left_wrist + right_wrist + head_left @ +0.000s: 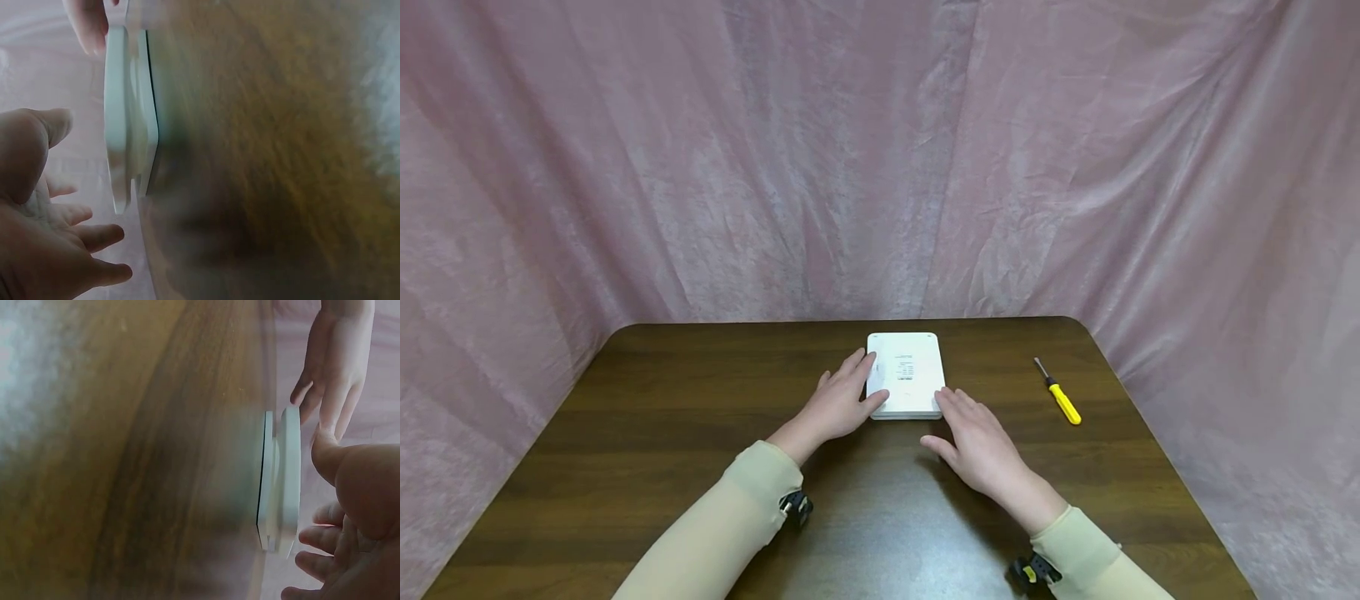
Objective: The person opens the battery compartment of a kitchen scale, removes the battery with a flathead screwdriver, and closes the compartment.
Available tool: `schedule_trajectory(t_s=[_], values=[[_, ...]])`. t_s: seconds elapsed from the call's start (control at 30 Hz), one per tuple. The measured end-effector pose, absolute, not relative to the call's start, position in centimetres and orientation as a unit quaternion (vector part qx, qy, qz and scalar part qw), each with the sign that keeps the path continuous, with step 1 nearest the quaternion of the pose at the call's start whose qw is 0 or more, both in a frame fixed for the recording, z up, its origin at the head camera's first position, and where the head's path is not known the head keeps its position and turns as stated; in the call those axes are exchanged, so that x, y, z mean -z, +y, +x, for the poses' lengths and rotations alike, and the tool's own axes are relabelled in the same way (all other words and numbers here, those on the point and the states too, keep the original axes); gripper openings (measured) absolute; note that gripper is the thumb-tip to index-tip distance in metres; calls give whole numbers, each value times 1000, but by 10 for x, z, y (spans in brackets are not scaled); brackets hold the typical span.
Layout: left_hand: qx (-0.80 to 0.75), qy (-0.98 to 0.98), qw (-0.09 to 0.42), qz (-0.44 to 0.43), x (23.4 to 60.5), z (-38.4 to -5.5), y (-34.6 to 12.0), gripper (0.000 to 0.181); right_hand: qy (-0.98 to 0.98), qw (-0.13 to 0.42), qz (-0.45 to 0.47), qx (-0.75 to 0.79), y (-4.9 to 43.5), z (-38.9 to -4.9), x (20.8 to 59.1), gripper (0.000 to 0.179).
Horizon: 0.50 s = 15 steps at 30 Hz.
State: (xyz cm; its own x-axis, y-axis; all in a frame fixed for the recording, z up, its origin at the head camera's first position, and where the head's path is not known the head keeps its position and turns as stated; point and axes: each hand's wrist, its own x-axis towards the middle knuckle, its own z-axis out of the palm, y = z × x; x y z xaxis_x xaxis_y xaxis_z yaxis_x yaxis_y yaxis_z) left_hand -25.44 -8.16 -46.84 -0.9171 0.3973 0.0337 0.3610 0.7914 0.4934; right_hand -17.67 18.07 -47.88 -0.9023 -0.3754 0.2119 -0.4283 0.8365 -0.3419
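Observation:
A flat white device (907, 367) with rounded corners lies on the table, its printed label facing up. From the side, both wrist views show a thicker slab (116, 119) above a thinner plate with a dark lower edge, a narrow gap between them. My left hand (835, 404) is at its left side, fingers extended and thumb over the near left part. The right hand (977, 442) has its fingertips by the near right corner, thumb spread away. Neither hand curls round the device; whether the fingertips press on it I cannot tell.
To the right, a screwdriver (1060, 398) with a yellow handle lies on the brown wooden table (700, 392), its tip pointing away. Pink curtains (850, 167) hang behind the table and at both sides. The device is close to the table's far edge.

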Motion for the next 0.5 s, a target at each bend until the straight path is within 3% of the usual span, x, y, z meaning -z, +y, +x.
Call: schedule_trajectory(t_s=[0.5], values=[[-214, 956, 9, 200, 472, -280, -73, 78, -955, 69, 239, -159, 175, -167, 479, 75]])
